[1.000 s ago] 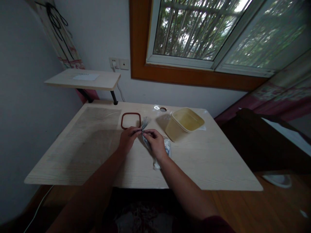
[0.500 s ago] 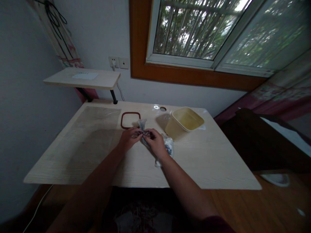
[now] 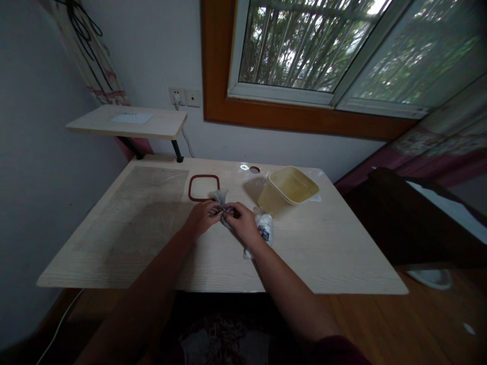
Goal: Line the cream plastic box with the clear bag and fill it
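Observation:
My left hand (image 3: 201, 219) and my right hand (image 3: 244, 222) meet over the middle of the table, fingertips pinched together. Between them is the gathered neck of a thin, clear plastic bag (image 3: 220, 195), its loose end fanning out above the fingers. A small shiny spot shows at the pinch, too small to name. Under and beside my right wrist lies a white bundle with blue print (image 3: 265, 226) in clear plastic. It seems to belong to the same bag, but my right hand hides the join.
A red-brown rounded square ring (image 3: 189, 188) lies just beyond my left hand. The yellowish plastic tub (image 3: 279, 197) stands at the back right. A clear plastic sheet (image 3: 152, 187) covers the table's left part, below a raised shelf (image 3: 133, 126). A cable hole (image 3: 254, 170) is at the back.
Both hands stay at the bag's neck, with only slight finger movement. The white bundle has shifted a little beside my right wrist. The view has moved very slightly.

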A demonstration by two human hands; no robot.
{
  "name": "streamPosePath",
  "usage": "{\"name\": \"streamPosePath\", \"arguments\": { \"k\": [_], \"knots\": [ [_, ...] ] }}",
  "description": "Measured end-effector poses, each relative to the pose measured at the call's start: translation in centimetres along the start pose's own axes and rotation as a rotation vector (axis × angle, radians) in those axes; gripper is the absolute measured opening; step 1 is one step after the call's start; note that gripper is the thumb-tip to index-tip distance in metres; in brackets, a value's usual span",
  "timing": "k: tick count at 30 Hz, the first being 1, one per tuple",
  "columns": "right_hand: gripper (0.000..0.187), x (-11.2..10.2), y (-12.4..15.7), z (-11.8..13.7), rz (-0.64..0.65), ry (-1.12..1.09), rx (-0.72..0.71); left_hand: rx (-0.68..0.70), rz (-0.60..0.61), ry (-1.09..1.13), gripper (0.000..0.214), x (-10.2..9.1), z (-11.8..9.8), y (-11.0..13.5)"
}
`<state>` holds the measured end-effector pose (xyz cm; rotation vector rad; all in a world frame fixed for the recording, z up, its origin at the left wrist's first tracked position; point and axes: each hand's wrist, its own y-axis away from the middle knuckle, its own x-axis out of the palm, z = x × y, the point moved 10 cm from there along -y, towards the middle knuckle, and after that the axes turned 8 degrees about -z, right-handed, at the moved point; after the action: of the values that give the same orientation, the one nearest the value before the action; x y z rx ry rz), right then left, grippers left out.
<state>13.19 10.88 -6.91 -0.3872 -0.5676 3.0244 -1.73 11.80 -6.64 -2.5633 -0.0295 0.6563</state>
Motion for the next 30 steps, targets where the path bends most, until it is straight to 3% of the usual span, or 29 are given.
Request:
{"name": "streamPosePath", "arguments": {
  "k": [7, 14, 21, 30],
  "knots": [
    [0.015, -1.1, 0.1, 1.2, -0.081, 0.064, -0.021, -0.374, -0.052, 0.331, 0.021, 0.6, 3.0, 0.0],
    [0.012, -1.3, 0.3, 2.1, -0.078, 0.125, -0.12, -0.558, -0.049, 0.545, 0.038, 1.4, 3.7, 0.8],
    [0.01, -0.9, 0.3, 2.4, -0.04, 0.162, -0.132, -0.574, -0.041, 0.558, 0.046, 1.6, 4.0, 0.9],
    [0.013, -1.1, 0.3, 3.1, -0.035, 0.106, -0.186, -0.49, 0.023, 0.528, 0.035, 1.8, 3.8, 0.7]
  ]
}}
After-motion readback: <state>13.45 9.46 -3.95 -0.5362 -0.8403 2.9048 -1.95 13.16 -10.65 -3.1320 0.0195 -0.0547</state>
